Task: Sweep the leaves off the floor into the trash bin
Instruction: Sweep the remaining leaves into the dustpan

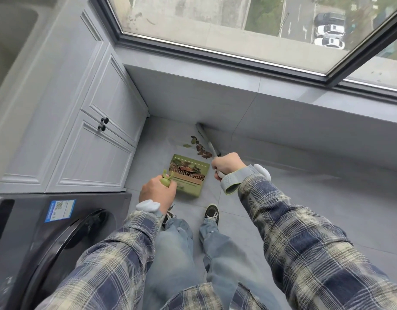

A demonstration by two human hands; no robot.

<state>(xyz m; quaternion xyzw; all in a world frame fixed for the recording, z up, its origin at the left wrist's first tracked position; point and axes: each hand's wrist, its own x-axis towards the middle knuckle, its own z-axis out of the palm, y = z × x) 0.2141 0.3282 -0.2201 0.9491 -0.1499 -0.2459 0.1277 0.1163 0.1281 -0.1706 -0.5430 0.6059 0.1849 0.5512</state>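
Loose leaves (pixel 199 147): small brown-green scatter on the floor (pixel 282 209), ahead of both hands. It is nearer the R hand, just beyond its knuckles.
R hand (pixel 226 163): fingers curled tight round the broom (pixel 209 146), fist facing down, grey strap at the wrist.
Broom: pale grey shaft running from the R hand away toward the foot of the low wall (pixel 237 104). The loose leaves lie along its left side, touching or just beside it – can't tell which.
L hand (pixel 158 192): wrapped round the green knob (pixel 165 181) atop the dustpan's upright handle, thumb side up.
Dustpan (pixel 190 186): green, standing on the floor between the two hands, far edge just short of the loose leaves.
In the dustpan: a clump of swept leaves (pixel 184 167), green and reddish-brown, lying in the far half behind a row of comb teeth. The near half shows bare plastic.
Feet: one dark sneaker (pixel 212 213) just behind the dustpan.
Left side: white cabinet (pixel 92 142) w/ two black knobs – dark washing machine (pixel 59 231) next to it.
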